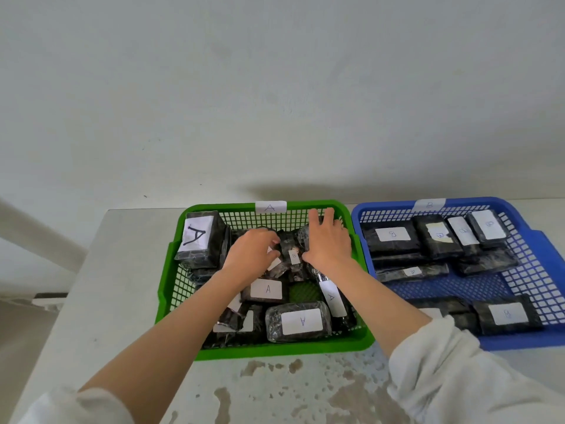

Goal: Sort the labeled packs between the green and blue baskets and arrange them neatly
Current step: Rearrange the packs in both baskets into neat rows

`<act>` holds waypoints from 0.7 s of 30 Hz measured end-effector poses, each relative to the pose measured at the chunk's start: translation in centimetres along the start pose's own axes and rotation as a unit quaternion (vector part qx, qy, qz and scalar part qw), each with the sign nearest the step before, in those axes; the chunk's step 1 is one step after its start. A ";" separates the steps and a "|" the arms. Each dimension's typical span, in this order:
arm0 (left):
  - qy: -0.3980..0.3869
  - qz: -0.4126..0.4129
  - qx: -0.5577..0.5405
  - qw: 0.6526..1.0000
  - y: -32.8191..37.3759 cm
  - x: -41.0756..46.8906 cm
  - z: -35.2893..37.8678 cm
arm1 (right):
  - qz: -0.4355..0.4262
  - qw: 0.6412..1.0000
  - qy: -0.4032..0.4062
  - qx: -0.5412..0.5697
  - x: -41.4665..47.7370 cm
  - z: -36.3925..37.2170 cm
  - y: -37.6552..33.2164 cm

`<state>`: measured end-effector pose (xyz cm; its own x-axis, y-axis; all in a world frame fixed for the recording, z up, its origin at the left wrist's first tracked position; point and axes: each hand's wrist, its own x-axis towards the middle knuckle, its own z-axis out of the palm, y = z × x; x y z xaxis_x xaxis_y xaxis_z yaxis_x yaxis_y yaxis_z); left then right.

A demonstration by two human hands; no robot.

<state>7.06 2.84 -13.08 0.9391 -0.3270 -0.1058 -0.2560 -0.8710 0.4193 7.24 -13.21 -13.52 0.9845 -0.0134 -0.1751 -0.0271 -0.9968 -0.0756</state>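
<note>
The green basket (263,348), tagged A on its far rim, holds several black wrapped packs with white labels. A big pack marked A (200,238) stands upright at its far left, and another A pack (298,322) lies at the front. Both hands are inside the basket near its far wall. My left hand (250,254) curls over a small black pack (289,250) whose label reads B. My right hand (328,243) lies spread on packs beside it, fingers toward the rim. The blue basket (516,342), tagged B, holds several packs marked B (393,235).
Both baskets sit side by side on a white table (128,286) with worn, stained patches near its front edge. A pale wall rises right behind the baskets. The table's left edge drops off to the floor.
</note>
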 end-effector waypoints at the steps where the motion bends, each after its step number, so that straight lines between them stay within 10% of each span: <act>1: 0.002 0.009 0.009 1.000 0.1 0.9 0.1 | 0.009 1.000 0.009 0.010 0.0 -0.1 0.1; 21: -0.122 0.085 0.162 0.976 0.8 5.5 3.6 | 0.082 0.895 0.123 0.422 -1.1 -3.9 5.3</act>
<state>11.17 -0.98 -16.60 0.8044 -0.5197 -0.2879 -0.4990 -0.8540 0.1474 6.74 -18.84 -9.87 0.9607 -0.2750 -0.0380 -0.1940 -0.5671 -0.8005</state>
